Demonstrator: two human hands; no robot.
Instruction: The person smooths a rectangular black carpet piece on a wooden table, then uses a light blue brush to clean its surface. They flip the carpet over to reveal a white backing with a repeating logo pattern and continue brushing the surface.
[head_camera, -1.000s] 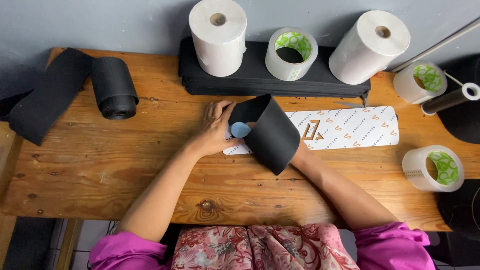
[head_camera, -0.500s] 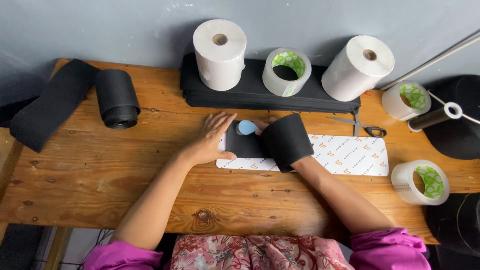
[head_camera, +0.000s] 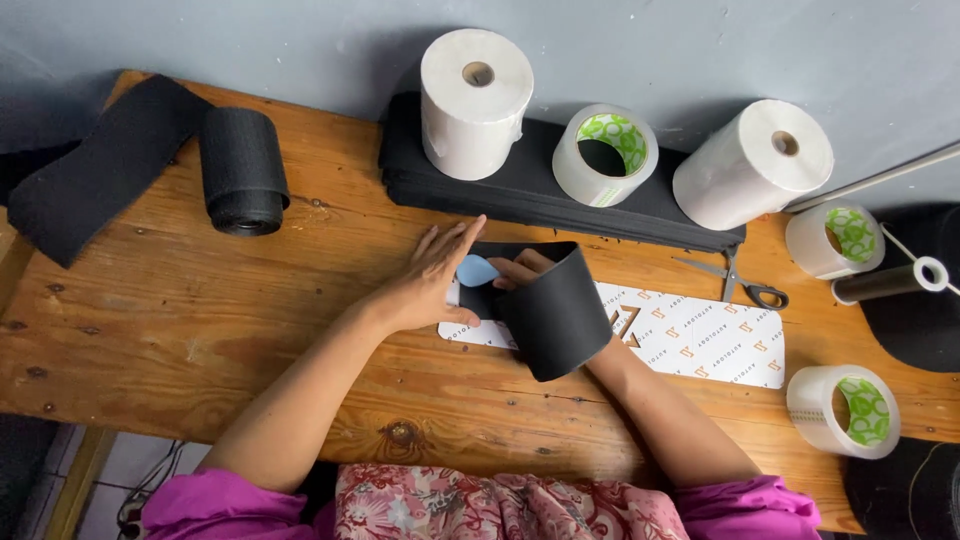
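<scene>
In the middle of the frame, our left hand (head_camera: 430, 285) lies spread flat on the black band (head_camera: 545, 305) to keep it down on the white card (head_camera: 690, 340), while our right hand (head_camera: 520, 270) pinches a small blue piece (head_camera: 476, 270).

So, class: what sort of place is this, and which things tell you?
Probably a small craft or packing bench: a wooden table against a wall holds rolls of black band, clear tape rolls, scissors and a printed card.
</scene>
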